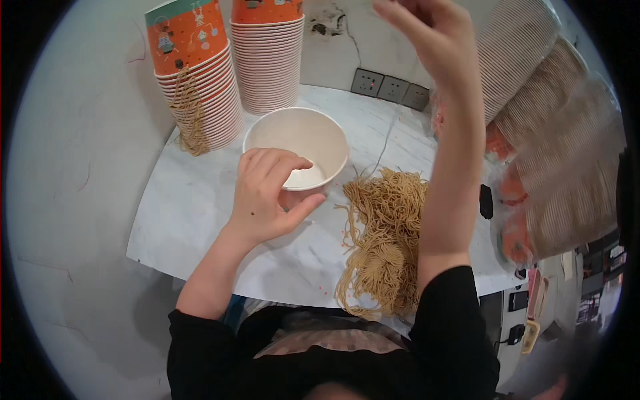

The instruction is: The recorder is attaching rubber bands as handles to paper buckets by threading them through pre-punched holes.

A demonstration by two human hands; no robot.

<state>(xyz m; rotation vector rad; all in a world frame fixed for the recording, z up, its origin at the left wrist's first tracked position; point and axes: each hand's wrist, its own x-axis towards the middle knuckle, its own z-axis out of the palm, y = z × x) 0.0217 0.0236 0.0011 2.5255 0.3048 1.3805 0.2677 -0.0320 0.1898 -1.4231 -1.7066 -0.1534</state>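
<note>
Left hand (268,187), half-open, apparently steadies white paper tub (293,130); right hand (437,33) raised, grip unclear; filling likely needs tan noodles (383,240) near worktop's (187,220) front edge.

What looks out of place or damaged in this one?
Tan strands hang down the left cup stack, apart from the tangled pile on the table. The wall is cracked, with a dark chipped patch above the sockets.

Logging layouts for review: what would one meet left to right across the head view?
Leftmost stack of orange patterned paper tubs, white round paper tub, tangled pile of tan noodles, clear-wrapped stacks of paper tubs.
</note>
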